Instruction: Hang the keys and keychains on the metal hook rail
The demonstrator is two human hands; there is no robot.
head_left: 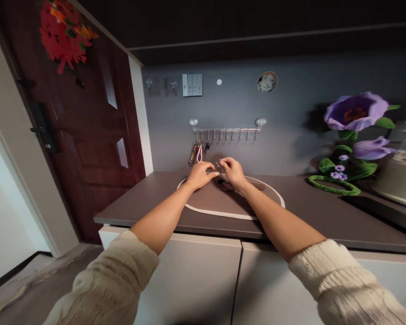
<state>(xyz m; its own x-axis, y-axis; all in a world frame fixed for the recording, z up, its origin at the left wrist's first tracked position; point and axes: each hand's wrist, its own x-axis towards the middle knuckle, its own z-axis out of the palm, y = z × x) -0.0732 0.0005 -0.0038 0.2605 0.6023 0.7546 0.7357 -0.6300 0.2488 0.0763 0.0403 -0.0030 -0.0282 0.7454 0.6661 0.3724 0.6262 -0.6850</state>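
Observation:
My right hand [232, 172] pinches a small metal key ring [218, 165] between thumb and fingers, above the counter. Close on its left is my left hand [200, 175], thumb and forefinger apart, the tips near the ring; whether they touch it I cannot tell. A dark brown object [258, 186] lies on the oval mat [219, 214], partly hidden by my right hand and wrist. Just behind my left hand, a pink strap [200, 154] and a dark keychain tag [192, 154] hang with keys from the clear hook rail [228, 130].
A dark countertop [301, 212] runs over pale cabinet doors [196, 271]. To the right stand purple fabric flowers [355, 115] on a green base and a pale rounded object [399, 174]. A switch panel [192, 85] is on the wall; a dark red door [94, 122] is left.

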